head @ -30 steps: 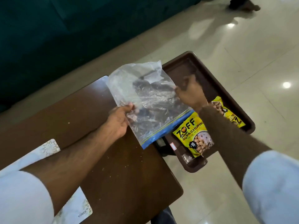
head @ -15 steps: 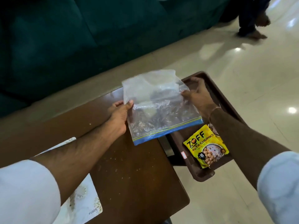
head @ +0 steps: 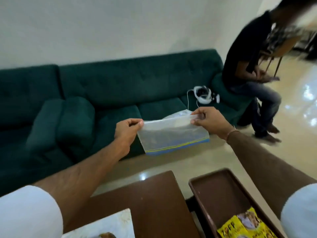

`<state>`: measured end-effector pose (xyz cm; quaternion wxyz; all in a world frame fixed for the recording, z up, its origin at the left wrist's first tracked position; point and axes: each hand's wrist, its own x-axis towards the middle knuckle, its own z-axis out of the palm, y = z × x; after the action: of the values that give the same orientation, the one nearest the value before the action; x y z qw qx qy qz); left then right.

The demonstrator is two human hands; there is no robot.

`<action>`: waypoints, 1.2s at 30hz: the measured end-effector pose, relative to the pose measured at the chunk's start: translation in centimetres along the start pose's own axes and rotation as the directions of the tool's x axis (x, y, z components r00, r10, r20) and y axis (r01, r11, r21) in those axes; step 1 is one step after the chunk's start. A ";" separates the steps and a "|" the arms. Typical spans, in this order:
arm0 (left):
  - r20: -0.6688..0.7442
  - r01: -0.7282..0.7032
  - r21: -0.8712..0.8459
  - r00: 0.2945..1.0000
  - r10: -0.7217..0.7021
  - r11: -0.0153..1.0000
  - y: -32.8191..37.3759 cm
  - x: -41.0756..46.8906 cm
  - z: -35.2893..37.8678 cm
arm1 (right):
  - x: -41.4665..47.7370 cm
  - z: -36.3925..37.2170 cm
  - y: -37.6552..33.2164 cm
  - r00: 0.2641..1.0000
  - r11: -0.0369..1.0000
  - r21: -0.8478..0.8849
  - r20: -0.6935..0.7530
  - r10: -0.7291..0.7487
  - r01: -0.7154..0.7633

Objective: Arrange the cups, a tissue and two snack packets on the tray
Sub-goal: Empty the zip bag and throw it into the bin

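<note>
Both hands, the left hand point(head: 127, 133) and right hand point(head: 206, 120), have lifted the clear bag point(head: 173, 136) from over the table to mid-frame, fingers pinched shut on its top corners, leaving the tray point(head: 221, 191) at lower right with only a yellow snack packet point(head: 243, 225), so arranging seems paused.

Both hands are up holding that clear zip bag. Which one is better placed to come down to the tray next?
Likely the right hand. The tray with the yellow snack packet lies under the right forearm, while the left hand is over the table side; it can keep the zip bag.
</note>
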<state>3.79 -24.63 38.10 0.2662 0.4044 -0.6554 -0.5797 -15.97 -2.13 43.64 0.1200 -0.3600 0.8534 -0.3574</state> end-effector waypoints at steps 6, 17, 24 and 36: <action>-0.030 -0.271 0.286 0.956 0.291 0.919 12.5 -2.8 -12.6 | 0.3 -4.6 -18.5 0.965 0.960 -0.152 -0.080 -0.251 0.237; 0.257 -0.543 0.333 0.839 0.480 0.771 30.2 -9.5 -27.7 | -4.4 -6.0 -46.8 0.783 0.767 -0.304 -0.096 -0.615 0.565; 0.029 -0.424 -0.271 0.894 0.448 0.864 31.9 -11.0 -37.2 | -4.6 -0.1 -54.0 0.960 0.762 0.610 0.005 -0.279 0.218; -0.283 -0.430 -0.274 0.891 0.355 0.860 25.3 -16.2 -55.7 | -6.7 16.4 -65.2 0.708 0.577 0.814 0.368 -0.603 0.068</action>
<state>52.36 -41.33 75.10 0.5146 0.2737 -0.5841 -0.5649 30.79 -37.64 76.96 0.4516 -0.5369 0.4463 -0.5555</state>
